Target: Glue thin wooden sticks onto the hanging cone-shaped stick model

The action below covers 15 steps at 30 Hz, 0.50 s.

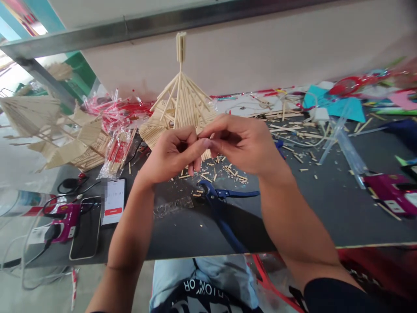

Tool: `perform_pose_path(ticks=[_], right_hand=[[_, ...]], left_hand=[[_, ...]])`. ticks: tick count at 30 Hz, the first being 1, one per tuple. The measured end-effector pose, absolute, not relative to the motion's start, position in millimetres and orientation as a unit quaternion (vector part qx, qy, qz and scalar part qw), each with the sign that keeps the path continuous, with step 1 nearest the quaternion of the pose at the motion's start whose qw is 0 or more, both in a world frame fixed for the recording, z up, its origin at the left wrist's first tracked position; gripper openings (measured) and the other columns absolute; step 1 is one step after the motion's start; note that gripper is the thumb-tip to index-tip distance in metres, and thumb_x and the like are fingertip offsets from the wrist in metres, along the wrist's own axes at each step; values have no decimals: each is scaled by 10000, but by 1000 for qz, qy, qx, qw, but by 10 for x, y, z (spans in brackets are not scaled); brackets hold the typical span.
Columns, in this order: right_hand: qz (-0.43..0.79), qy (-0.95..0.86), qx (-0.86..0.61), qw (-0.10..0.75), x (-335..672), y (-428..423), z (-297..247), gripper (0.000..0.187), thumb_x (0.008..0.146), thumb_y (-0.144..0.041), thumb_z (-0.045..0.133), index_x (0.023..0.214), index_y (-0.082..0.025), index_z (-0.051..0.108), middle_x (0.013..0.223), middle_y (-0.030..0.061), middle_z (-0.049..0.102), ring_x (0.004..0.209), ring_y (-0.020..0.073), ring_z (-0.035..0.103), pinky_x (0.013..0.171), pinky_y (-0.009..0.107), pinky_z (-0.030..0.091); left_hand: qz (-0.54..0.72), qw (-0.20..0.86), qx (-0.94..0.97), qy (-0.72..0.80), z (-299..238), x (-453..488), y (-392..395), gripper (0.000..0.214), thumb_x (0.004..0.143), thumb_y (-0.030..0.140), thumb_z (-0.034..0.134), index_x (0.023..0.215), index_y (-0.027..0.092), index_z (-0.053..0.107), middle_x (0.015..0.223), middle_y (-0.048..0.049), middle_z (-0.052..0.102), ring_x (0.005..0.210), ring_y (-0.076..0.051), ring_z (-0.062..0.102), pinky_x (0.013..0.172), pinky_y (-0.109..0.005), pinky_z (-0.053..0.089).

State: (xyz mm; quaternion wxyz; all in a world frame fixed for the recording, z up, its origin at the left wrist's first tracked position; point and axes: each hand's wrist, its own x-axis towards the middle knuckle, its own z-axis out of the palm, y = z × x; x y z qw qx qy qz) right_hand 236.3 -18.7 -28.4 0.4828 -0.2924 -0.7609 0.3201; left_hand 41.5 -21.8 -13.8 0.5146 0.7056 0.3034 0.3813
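Fingertip to fingertip, my left hand (177, 152) and my right hand (241, 139) meet above the middle of the table. Both are closed in a pinch, and whatever lies between the fingers is too small or hidden to make out. Just behind them stands a model built of thin wooden sticks (187, 102), with a sloping roof and a bundled post on top; my hands cover its lower part. Below my hands lies a blue-handled cutter (216, 202), its jaws among short stick offcuts (234, 174). Left of the cutter is a clear plastic ruler (172, 207).
A wooden model ship (74, 141) stands at the left beside bagged sticks (119, 152). Two phones, one lit (113, 202), and a purple power strip (67, 221) with cables lie front left. Loose sticks, blue paper (335, 104) and another purple device (392, 193) are at right.
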Motion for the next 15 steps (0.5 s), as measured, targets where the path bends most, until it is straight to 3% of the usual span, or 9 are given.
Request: perform_pose_path(ticks=[7,10,15], right_hand=[[472,-725,-216,453,2410,-30,-416,216,891,-349,746,879,-193,597,793,-24,606,655,67,546,587,216,451],[516,-706,-188,447,2455,32,-472,210,909,-335,724,875,-187,577,784,-28,589,637,60,546,579,208,452],[551,-711,-181,398,2573,88,-478,186,901,-293,722,839,-173,594,690,-48,566,604,56,511,555,191,418]], left_hand=[[373,500,716,313,-193,410,-166,409,910,468,725,722,210,471,565,46,631,438,-71,611,418,-179,483],[373,471,739,304,-176,388,-157,278,887,370,772,925,217,543,676,45,675,532,-90,672,476,-182,523],[310,343,840,285,-123,333,-171,323,894,258,761,1201,229,663,956,-18,753,782,-122,734,691,-217,593]])
